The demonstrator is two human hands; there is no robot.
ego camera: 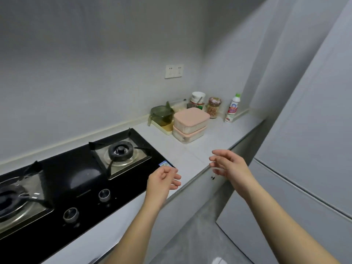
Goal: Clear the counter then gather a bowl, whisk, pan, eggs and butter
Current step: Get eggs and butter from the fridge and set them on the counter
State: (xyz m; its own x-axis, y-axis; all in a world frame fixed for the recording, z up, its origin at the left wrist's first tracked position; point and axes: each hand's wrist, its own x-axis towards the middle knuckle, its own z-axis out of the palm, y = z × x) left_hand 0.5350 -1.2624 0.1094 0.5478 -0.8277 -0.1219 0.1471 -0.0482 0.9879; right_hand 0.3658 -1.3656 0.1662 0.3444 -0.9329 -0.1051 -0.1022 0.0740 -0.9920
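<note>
Above the front edge of the counter [215, 138], left hand [163, 180] and right hand [228, 164] hover side by side, not touching; fingers of both loosely curled, gripping nothing; two stacked pink-lidded boxes [190, 121] stand well beyond the fingertips; green glass jar [162, 114] just left of the boxes; white bottle [233, 108] far beyond the right hand, near the corner; black gas hob [76, 168] immediately left of the left hand.

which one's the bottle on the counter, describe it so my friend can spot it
Follow the grey counter right of the gas hob to its far corner. The bottle stands apart, right of the jars and pink-lidded boxes there. It is the only tall white one, with a green cap and a colourful label.
</note>
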